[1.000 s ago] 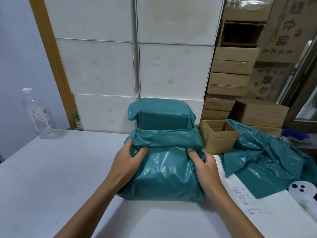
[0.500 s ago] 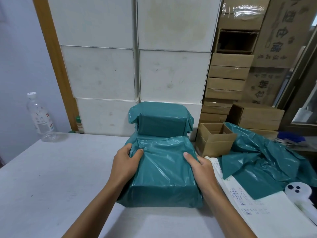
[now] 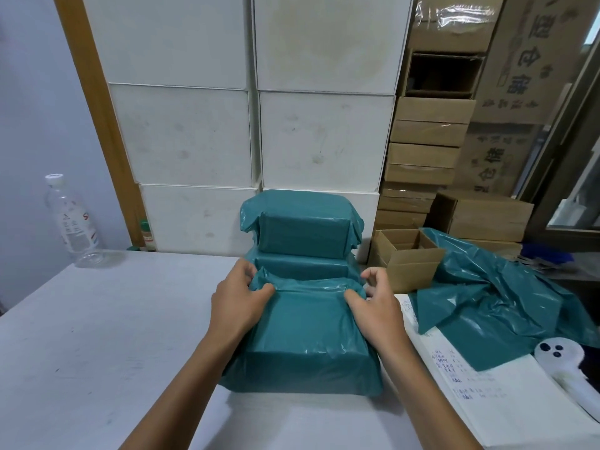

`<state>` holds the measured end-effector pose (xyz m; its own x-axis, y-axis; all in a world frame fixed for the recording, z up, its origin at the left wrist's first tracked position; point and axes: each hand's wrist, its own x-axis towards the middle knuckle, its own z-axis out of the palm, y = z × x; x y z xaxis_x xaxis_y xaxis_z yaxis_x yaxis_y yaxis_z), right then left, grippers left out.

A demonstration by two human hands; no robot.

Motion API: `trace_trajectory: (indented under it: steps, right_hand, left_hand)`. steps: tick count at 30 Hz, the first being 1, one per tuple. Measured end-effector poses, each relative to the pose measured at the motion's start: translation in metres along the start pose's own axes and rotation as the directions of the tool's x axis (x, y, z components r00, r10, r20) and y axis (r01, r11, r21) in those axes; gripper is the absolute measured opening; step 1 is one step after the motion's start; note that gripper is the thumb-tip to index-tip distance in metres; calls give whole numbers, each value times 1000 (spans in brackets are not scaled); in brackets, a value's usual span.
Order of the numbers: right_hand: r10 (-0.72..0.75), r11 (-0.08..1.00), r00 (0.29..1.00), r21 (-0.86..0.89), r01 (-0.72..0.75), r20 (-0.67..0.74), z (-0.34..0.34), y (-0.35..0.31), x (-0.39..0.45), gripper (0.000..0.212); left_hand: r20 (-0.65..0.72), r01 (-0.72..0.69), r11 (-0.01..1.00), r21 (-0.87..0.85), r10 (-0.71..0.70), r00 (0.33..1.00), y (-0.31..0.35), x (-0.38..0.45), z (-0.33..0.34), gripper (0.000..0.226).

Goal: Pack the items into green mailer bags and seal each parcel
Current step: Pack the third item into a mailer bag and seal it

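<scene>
Left hand [image 3: 238, 302]: thumb and fingers pinched narrow on the far left corner of the folded flap [image 3: 308, 284], film bunched between them. Right hand [image 3: 373, 302]: thumb pressing the flap's right end, other fingers curled loosely above it, apparently not clamping anything; cannot tell if any film is caught under them.

The near parcel [image 3: 305, 336] is a boxy item wrapped in a green mailer bag, sitting on the white table [image 3: 97, 336] straight in front, between both forearms. The flap sits folded along its far top edge, ridge still raised and glossy, so the seal looks not fully pressed down.

Touching its far side are two more wrapped parcels [image 3: 302, 228], stacked against white boxes [image 3: 321, 141].

Risks, judged:
- Uneven grip: left pinches, right only presses, so the flap could skew and stick crooked, leaving a gap at the right end.
- Bunched film at the left corner may trap a wrinkle or air in the seal.
- Slack film on the near face could let the item shift if the flap is pulled hard.
- Pushing forward could shove the stack behind.

To the right: open cardboard box [image 3: 406, 258], loose green mailer bags [image 3: 496, 293], handwritten paper sheets [image 3: 487, 404], white device [image 3: 558, 355]. Plastic bottle [image 3: 71, 219] far left, well apart.
</scene>
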<state>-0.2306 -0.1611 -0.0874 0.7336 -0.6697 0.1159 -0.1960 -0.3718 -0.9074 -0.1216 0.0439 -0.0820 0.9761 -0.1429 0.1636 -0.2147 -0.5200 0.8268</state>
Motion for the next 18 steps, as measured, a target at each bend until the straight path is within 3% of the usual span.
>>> trace_trajectory:
  steps: [4,7,9,10,12,15,18]
  right_hand:
    - [-188,943,982,-277,184,11,-1,-5,-1,45]
    - [-381,729,923,-595,338,57,-1,-13,-4,37]
    - [-462,547,869,-713,439,180,2,-20,-4,40]
    - [-469,469,843,-734,491,264,4,-23,-3,44]
    - [-391,384,827,-745,545,404,8,-26,0,51]
    - [-263,429,850,-733,527,457,1,-27,2,54]
    - [-158,681,893,-609,407,421,-12,-14,7,41]
  left_hand:
    - [-73,-181,968,175,196,978,0,0,2,41]
    - [-60,-415,765,493,506,860,-2,3,6,46]
    - [73,-585,577,569,673,736,3,7,6,42]
    - [182,-651,506,566,693,697,7,7,5,39]
    - [391,-706,480,520,601,697,16,8,3,41]
    - [496,-679,549,488,466,733,15,12,-1,48]
    - [436,-623,655,427,455,777,4,13,-3,53]
